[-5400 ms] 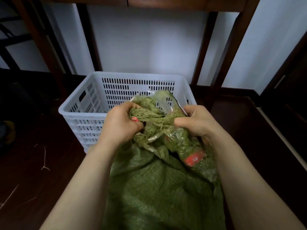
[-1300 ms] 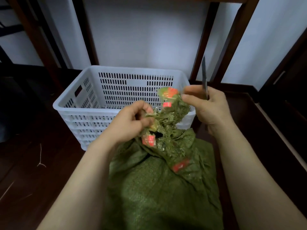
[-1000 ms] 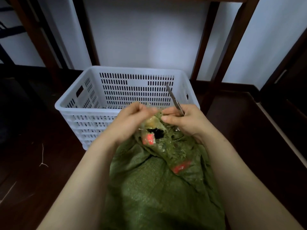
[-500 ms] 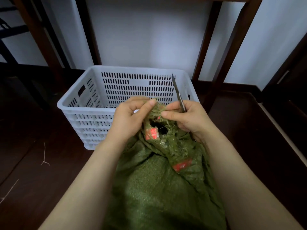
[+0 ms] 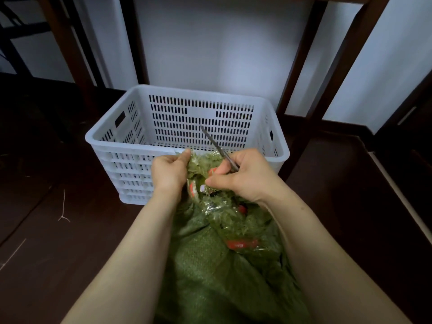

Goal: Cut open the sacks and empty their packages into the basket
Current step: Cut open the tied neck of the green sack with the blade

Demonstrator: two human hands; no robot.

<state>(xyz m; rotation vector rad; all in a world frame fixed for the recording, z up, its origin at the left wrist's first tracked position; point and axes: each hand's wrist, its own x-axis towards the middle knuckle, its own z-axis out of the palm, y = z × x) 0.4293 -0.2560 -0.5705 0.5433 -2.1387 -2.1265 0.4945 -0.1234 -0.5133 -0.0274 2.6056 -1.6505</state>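
Observation:
A green woven sack (image 5: 210, 272) lies between my forearms, its frayed mouth raised toward the white slotted basket (image 5: 112, 141). My left hand (image 5: 169, 173) grips the left edge of the sack mouth. My right hand (image 5: 247, 178) holds a thin knife (image 5: 216, 146) whose blade points up and left over the basket, and its fingers also pinch the right edge of the mouth. Clear packages with red markings (image 5: 236, 232) show through the torn opening. The basket's inside looks bare.
The basket stands on a dark wooden floor (image 5: 70, 242) against a white wall (image 5: 222, 47). Dark wooden furniture legs (image 5: 301, 59) rise behind and right of it. Loose straw threads (image 5: 63, 211) lie on the floor at left. A dark cabinet edge (image 5: 411, 141) stands at right.
Both hands have pulled the sack mouth wider apart and slightly closer to the basket rim. The knife blade has tilted from nearly upright to leaning left over the basket.

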